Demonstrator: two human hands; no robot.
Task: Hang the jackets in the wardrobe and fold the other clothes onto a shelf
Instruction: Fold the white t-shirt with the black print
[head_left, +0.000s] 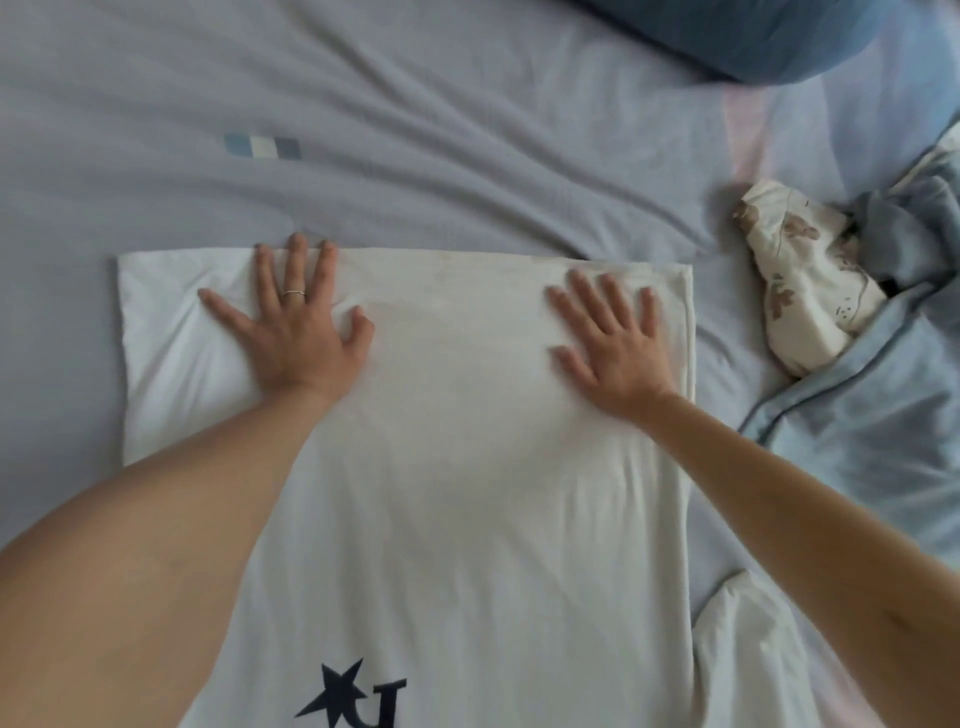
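A white T-shirt (457, 415) lies flat on the bed, with a dark star and letter print near the bottom edge of the view. My left hand (296, 322) presses flat on its upper left part, fingers spread, a ring on one finger. My right hand (613, 343) presses flat on its upper right part near the folded right edge. One white sleeve (748, 649) sticks out at the lower right. A crumpled cream garment with bear prints (800, 280) lies to the right of the shirt.
The grey-blue bed sheet (363, 130) is wrinkled behind the shirt. A blue pillow (753, 36) lies at the top right. A light blue duvet (883, 405) is bunched along the right side, partly over the bear-print garment.
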